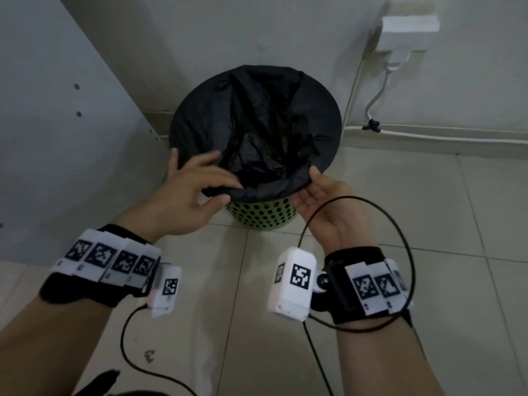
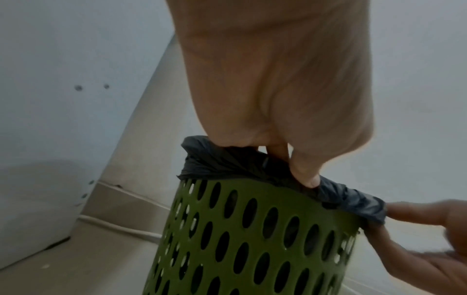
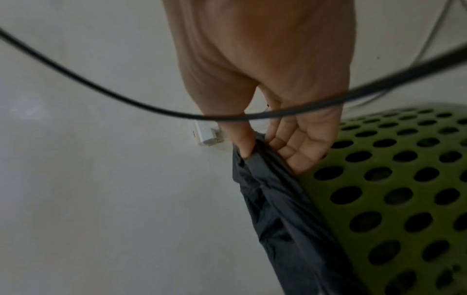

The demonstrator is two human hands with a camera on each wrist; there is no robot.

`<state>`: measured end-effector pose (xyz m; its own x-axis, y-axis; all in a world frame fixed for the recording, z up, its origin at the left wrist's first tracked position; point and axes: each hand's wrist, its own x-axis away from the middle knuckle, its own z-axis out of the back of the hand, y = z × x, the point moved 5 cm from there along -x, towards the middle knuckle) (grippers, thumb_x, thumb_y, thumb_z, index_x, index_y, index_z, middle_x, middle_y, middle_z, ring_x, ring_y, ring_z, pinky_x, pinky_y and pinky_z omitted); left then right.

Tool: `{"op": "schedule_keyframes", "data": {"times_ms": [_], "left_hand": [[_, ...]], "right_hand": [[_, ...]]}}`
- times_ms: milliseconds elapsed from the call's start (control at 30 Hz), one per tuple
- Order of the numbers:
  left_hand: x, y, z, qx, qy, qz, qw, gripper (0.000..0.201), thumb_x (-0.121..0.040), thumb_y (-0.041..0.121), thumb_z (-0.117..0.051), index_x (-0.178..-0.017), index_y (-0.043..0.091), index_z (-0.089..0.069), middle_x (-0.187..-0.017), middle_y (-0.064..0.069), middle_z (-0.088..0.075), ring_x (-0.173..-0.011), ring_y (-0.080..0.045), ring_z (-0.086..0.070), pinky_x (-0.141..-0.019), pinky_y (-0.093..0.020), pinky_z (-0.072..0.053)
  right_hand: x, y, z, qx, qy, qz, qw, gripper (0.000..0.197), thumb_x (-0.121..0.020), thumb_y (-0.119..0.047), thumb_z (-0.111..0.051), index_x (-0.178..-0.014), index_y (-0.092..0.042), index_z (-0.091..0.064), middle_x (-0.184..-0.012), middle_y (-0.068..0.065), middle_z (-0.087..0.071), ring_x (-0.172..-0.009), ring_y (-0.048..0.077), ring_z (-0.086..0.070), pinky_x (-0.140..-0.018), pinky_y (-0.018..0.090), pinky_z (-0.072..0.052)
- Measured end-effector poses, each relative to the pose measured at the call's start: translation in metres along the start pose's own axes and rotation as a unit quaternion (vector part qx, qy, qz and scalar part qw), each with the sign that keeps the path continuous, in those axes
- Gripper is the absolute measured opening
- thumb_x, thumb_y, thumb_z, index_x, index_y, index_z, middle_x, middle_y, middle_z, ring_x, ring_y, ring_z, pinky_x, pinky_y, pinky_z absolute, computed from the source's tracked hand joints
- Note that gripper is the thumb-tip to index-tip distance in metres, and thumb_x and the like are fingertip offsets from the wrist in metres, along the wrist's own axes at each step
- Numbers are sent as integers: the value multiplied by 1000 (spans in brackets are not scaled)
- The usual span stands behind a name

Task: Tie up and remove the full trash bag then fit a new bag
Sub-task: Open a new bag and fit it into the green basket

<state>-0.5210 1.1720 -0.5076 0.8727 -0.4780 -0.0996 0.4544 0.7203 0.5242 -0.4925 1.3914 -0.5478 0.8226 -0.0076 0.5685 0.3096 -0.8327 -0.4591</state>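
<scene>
A green perforated bin [image 1: 263, 214] stands on the floor by the wall, lined with a black trash bag [image 1: 257, 124] whose edge is folded over the rim. My left hand [image 1: 225, 190] pinches the bag's fold at the near left rim, thumb under the fold and fingers spread on top. At the near right rim, my right hand [image 1: 307, 187] pinches the same fold, thumb on top and fingers beneath. In the left wrist view the thumb presses the bag [image 2: 227, 165] against the bin [image 2: 252, 229]. In the right wrist view my right hand [image 3: 267, 153] holds the bag [image 3: 278, 199] beside the bin [image 3: 391, 189].
A white cabinet panel [image 1: 57, 110] stands close on the left of the bin. A white power adapter [image 1: 408, 27] hangs on the wall at the back right, with white cables [image 1: 428, 135] along the skirting. A black wrist cable [image 1: 400, 224] loops beside my right hand over the tiled floor [image 1: 443, 218].
</scene>
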Motion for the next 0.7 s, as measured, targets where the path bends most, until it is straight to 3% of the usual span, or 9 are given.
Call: {"op": "schedule_keyframes", "data": {"times_ms": [33,100,200,233,300,367,467,600,700], "left_hand": [[0,-4,6,14,29,41,999,24,-87,51,-48,-102,50,-68,-136,30,-48,-150,-10,-16,-115,-59,16],[1,-19,12,19,110,142,983,45,-86,56,-44,-125,41,-60,-157,7,-33,-152,-23,-3,-119,-57,8],[5,-32,9,191,177,284,923,82,-89,46,-54,-155,25,-11,-159,2,-21,-148,-19,-16,-119,-31,-21],[6,-36,4,249,179,315,898,77,-94,33,-54,-156,24,-9,-151,7,-29,-140,-14,-29,-107,-15,-33],[5,-44,-3,290,184,353,871,63,-98,13,-47,-154,20,-19,-141,5,-41,-123,-15,-45,-70,-2,-46],[0,-51,-1,315,192,356,859,61,-97,8,-44,-152,17,-22,-142,-2,-45,-119,-21,-50,-60,-8,-51],[-7,-60,7,316,169,353,864,68,-90,17,-52,-151,21,-24,-145,-5,-46,-122,-27,-53,-82,-31,-57],[-12,-69,19,306,175,358,865,63,-89,21,-53,-148,25,-32,-137,-6,-53,-101,-25,-63,-77,-40,-59],[-6,-73,20,304,204,362,857,62,-84,23,-54,-144,27,-38,-137,-4,-56,-107,-28,-63,-84,-49,-59]], "right_hand": [[1,6,-3,-10,-6,1,1000,25,-100,-7,-52,-121,3,-61,-121,18,-68,-109,30,-65,-98,37,-53],[4,17,-8,-30,-12,4,999,36,-101,-5,-49,-135,6,-52,-135,21,-61,-121,34,-61,-90,37,-58],[4,20,-10,-26,11,8,1000,32,-98,-7,-56,-128,5,-58,-126,21,-67,-105,31,-68,-71,34,-63],[3,17,-9,-15,21,10,1000,30,-97,-9,-60,-124,4,-61,-123,20,-69,-103,30,-70,-71,34,-63],[0,15,-10,-3,17,2,1000,28,-97,-11,-61,-121,2,-62,-121,20,-70,-110,32,-69,-78,35,-62],[0,17,-13,2,14,-12,1000,28,-100,-14,-56,-124,-1,-60,-126,18,-68,-115,31,-66,-87,37,-58],[0,30,-18,-2,9,-14,1000,33,-102,-14,-50,-132,-2,-57,-129,16,-66,-122,31,-62,-103,41,-49],[0,37,-17,15,8,-10,1000,28,-99,-11,-57,-124,2,-61,-117,21,-72,-104,31,-71,-84,42,-59],[-4,20,-7,85,17,-10,996,34,-93,-23,-67,-119,-3,-63,-104,15,-76,-94,31,-74,-77,42,-62]]}}
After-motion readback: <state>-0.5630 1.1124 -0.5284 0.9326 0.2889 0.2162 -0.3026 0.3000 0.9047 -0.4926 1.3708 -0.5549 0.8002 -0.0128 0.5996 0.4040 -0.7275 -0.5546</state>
